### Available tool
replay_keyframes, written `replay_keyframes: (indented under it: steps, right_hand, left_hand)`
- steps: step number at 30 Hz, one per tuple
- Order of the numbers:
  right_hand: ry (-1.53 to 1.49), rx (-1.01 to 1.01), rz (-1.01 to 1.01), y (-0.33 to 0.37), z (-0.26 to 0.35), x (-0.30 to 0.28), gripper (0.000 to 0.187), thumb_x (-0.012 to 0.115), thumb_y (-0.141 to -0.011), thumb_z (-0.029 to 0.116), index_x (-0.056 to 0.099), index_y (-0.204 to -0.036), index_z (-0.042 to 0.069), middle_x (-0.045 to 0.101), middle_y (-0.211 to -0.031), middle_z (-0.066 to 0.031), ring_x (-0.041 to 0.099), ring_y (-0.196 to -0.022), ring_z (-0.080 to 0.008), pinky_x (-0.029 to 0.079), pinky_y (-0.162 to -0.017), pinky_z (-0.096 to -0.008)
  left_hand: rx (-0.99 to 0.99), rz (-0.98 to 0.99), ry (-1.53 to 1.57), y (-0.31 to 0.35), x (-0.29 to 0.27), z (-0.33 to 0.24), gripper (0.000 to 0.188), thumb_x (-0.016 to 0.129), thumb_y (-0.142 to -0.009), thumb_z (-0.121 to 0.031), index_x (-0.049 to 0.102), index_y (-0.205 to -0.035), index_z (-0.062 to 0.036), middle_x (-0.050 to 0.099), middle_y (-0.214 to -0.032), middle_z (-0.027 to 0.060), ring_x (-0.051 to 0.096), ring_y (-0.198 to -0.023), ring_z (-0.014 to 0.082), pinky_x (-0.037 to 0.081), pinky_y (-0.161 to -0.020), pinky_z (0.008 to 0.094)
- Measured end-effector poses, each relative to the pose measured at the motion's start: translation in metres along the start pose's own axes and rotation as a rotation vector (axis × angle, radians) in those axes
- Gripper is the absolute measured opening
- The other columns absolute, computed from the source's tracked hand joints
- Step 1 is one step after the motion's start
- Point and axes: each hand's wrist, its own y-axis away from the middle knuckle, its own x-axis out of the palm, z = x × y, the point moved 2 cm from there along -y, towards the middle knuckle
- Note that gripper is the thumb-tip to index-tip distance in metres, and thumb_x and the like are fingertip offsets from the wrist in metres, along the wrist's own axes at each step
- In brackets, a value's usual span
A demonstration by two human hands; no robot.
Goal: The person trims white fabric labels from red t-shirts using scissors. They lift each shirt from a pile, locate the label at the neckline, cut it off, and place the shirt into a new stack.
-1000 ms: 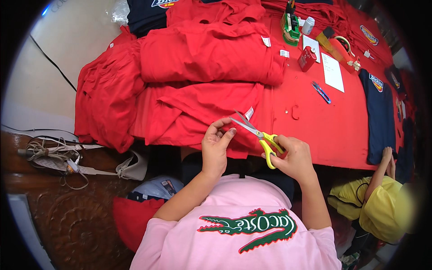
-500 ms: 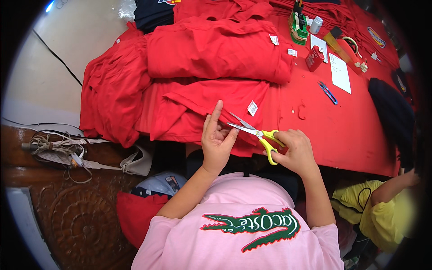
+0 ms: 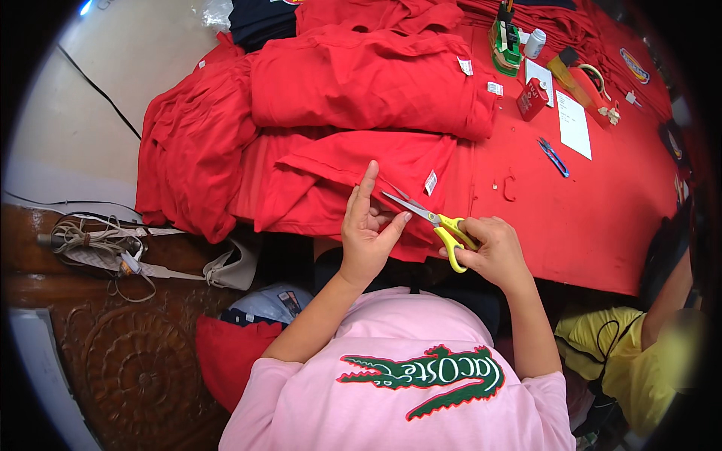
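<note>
Yellow-handled scissors, gripped in the right hand with blades parted, point toward the left hand pinching the red shirt, so they may nick fingertips or cloth.

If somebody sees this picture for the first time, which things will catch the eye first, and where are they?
The yellow-handled scissors in the right hand stand out at the centre, blades open toward the left hand, which pinches the edge of a folded red garment. Behind them, piles of red shirts cover the red table, with a small red box and white paper at the far right.
</note>
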Motion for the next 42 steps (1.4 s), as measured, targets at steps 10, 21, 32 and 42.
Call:
replay_keyframes:
  steps: [10, 21, 32, 42]
  right_hand:
    - [-0.078, -0.016, -0.065, 0.007, -0.007, 0.01, 0.023, 0.084, -0.077, 0.022, 0.075, -0.09, 0.005, 0.066, -0.069, -0.0107, 0.062, -0.062, -0.0291, 0.049, -0.063, -0.0427]
    - [0.023, -0.076, -0.079, -0.008, 0.008, 0.009, 0.028, 0.087, -0.075, 0.027, 0.073, -0.089, 0.006, 0.058, -0.063, -0.007, 0.058, -0.061, -0.027, 0.045, -0.063, -0.0425]
    - [-0.049, 0.047, -0.029, -0.001, -0.002, 0.021, 0.021, 0.083, -0.08, 0.02, 0.072, -0.089, 0.004, 0.063, -0.066, -0.01, 0.059, -0.06, -0.0284, 0.047, -0.061, -0.0426]
    - [-0.393, 0.289, -0.208, -0.008, -0.006, -0.002, 0.018, 0.084, -0.088, 0.008, 0.069, -0.092, -0.003, 0.061, -0.068, -0.0005, 0.054, -0.067, -0.0091, 0.043, -0.061, -0.029]
  left_hand:
    - [0.025, -0.157, -0.056, -0.001, -0.009, 0.009, 0.077, 0.068, -0.094, 0.016, 0.036, -0.163, 0.0006, 0.052, -0.139, 0.007, 0.06, -0.125, 0.0142, 0.052, -0.11, 0.0309]
    - [0.089, -0.088, -0.001, 0.002, -0.003, -0.001, 0.089, 0.068, -0.091, 0.021, 0.029, -0.166, -0.005, 0.043, -0.146, 0.0072, 0.059, -0.132, 0.0193, 0.055, -0.111, 0.0345]
    - [-0.016, -0.14, 0.138, 0.004, -0.006, 0.003, 0.088, 0.07, -0.092, 0.017, 0.028, -0.166, -0.0031, 0.046, -0.157, 0.0131, 0.059, -0.132, 0.0201, 0.054, -0.11, 0.0347]
    - [-0.404, -0.202, 0.324, 0.054, -0.03, 0.023, 0.038, 0.065, -0.101, 0.002, 0.057, -0.138, -0.0037, 0.064, -0.121, 0.0045, 0.061, -0.111, 0.0107, 0.048, -0.104, 0.027]
